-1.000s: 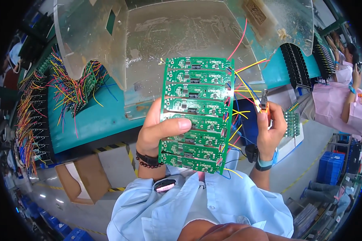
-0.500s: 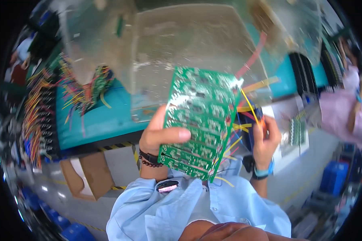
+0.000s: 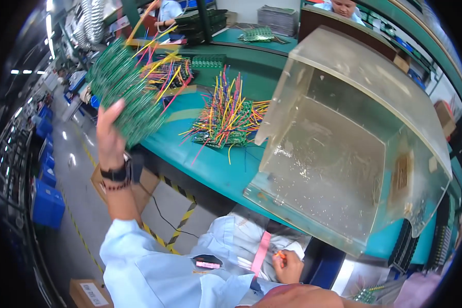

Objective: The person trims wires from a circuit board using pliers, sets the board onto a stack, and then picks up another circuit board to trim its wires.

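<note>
My left hand (image 3: 110,137) grips the near edge of a green circuit board (image 3: 126,97), thumb on top. The board is smeared by motion and held up over the left part of the bench, with yellow, red and pink wires along its far side. My right hand (image 3: 288,268) is closed low by my lap around a small orange-handled tool (image 3: 279,256); most of the tool is hidden, so its kind is unclear. Right of the raised board, a pile of wired circuit boards (image 3: 226,123) lies on the teal bench mat (image 3: 210,167), its colored wires sticking up.
A clear plastic hood (image 3: 344,66) with wire scraps inside covers the right of the bench. A black rack (image 3: 404,241) stands beyond its right side. On the floor at left are a cardboard box (image 3: 148,187) and blue bins (image 3: 49,203). People sit across the bench.
The view has swung left. My left hand has carried the circuit board from before my chest to the left over the bench. My right hand has drawn away from the board, down to my lap.
</note>
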The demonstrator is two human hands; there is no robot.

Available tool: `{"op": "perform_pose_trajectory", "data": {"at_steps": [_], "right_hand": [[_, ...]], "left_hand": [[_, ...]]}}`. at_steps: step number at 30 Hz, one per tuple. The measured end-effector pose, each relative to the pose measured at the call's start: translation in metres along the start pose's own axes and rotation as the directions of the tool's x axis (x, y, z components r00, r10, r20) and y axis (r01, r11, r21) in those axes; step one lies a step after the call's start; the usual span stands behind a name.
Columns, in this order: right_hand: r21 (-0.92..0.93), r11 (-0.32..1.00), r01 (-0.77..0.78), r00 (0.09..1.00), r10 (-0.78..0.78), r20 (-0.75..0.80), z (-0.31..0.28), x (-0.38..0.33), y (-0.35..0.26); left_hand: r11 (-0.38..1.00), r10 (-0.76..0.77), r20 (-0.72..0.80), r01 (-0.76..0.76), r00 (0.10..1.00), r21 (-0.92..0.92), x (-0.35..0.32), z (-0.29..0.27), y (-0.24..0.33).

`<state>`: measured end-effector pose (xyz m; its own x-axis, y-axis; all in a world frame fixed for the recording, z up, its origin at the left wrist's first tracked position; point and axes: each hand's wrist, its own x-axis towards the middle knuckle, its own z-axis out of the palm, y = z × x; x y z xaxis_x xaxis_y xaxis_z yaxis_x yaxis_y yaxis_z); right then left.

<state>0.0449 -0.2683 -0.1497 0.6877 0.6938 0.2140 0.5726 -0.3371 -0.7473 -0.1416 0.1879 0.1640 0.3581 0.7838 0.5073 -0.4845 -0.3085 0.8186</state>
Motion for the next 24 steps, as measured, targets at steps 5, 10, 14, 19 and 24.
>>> {"op": "perform_pose_trajectory", "data": {"at_steps": [5, 10, 14, 19, 24], "right_hand": [[-0.148, 0.976, 0.159, 0.983, -0.142, 0.118, 0.013, 0.003, 0.014], [-0.221, 0.972, 0.074, 0.994, -0.055, 0.090, 0.010, -0.001, 0.005], [-0.297, 0.953, 0.067, 0.996, -0.047, 0.073, 0.009, -0.002, -0.012], [-0.382, 0.920, 0.081, 0.994, -0.043, 0.105, 0.017, -0.018, -0.009], [-0.415, 0.909, 0.036, 0.996, 0.003, 0.094, 0.033, -0.002, -0.014]], "left_hand": [[-0.116, 0.266, 0.517, -0.506, 0.813, 0.855, 0.111, 0.052, -0.063], [-0.094, 0.248, 0.678, -0.680, 0.692, 0.727, 0.215, 0.074, -0.166], [-0.242, -0.091, 0.792, -0.785, 0.603, 0.570, 0.264, 0.090, -0.256], [-0.270, -0.231, 0.849, -0.870, 0.475, 0.413, 0.274, 0.106, -0.314], [-0.133, -0.254, 0.824, -0.862, 0.507, 0.490, 0.261, 0.142, -0.338]]}}
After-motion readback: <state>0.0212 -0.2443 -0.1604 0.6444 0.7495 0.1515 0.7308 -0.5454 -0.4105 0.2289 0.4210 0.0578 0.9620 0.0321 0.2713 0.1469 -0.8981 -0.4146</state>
